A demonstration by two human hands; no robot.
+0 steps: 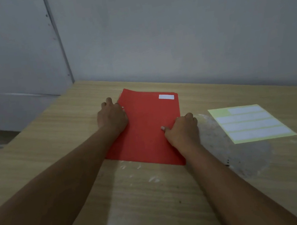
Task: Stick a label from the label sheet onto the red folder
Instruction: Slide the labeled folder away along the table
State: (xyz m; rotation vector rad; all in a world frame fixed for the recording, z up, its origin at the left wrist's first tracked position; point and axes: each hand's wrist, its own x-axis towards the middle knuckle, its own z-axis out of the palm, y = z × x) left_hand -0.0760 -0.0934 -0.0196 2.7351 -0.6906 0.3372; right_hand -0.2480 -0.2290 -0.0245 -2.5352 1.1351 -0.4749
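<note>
Wood-grain table carries everything, so start there. Red folder lies flat mid-table, slightly skewed, and both your hands sit on it. Label sheet rests to the right, well apart from the folder, with its top-left slot looking bare. Your left hand covers the folder's left edge near the far corner, fingers curled over the rim, pinning rather than gripping. Your right hand rests palm-down on the right edge, fingers bent, thumb on the red, holding nothing. White label is already stuck at the folder's far right corner. Judged step: sticking looks done. Next move probably only calls for pressing the label smooth or lifting both hands off.
</note>
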